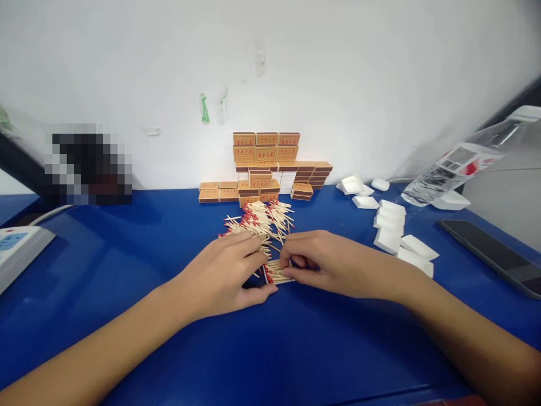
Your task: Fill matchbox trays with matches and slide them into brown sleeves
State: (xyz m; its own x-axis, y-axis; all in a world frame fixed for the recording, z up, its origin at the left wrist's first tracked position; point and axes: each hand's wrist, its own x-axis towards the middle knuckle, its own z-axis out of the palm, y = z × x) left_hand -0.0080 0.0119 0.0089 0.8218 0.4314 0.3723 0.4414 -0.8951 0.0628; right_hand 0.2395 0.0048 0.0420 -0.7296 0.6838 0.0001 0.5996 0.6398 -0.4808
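Observation:
A small white matchbox tray filled with red-tipped matches lies on the blue table between my hands. My left hand curls around the tray's left end, thumb under its near edge and fingers over the far side. Fingers of my right hand are bent and pinch the tray's right end. Just beyond the hands lies a loose pile of matches.
Orange matchboxes are stacked against the white wall. Several empty white trays lie to the right, near a lying plastic bottle and a dark phone. A white power strip sits at the left edge.

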